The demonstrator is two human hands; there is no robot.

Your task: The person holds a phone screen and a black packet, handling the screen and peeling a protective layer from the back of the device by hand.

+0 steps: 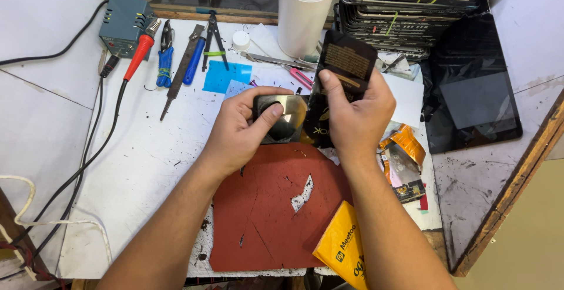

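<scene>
Pinching grips on both sides: my left hand (238, 131) is curled around a small flat silvery sheet with a dark rounded patch (286, 116), thumb pressed on its face and fingers behind it. My right hand (355, 114) is closed on a glossy black packet with a gold printed panel (343, 72), thumb across its front and fingers wrapped behind, with the packet standing nearly upright. Sheet and packet meet at the middle of the scene, edge to edge, held above the far end of a worn red rubber mat (264, 213) that lies on the white counter (141, 172).

Working from the left: at the far left sit a grey-blue soldering station box (122, 24), a red-handled soldering iron (140, 52), blue-handled pliers (165, 58) and a long metal file with a blue grip (183, 69). Farther right lies a light blue plastic film (226, 75), then a tall white plastic bottle (305, 11). At the far right, a stack of dark phone frames (405, 19) stands beside a black tablet with a dark screen (473, 93). Torn orange and black wrappers (402, 161) lie right of the mat, and a yellow packet (343, 249) lies near me.

I judge the sheet is at the packet's mouth, midway between in and out; which way, I cannot tell. Whichever it is, the next move calls for the right hand to keep the packet steady while the left slides the sheet flat, without bending it or smearing its face.
</scene>
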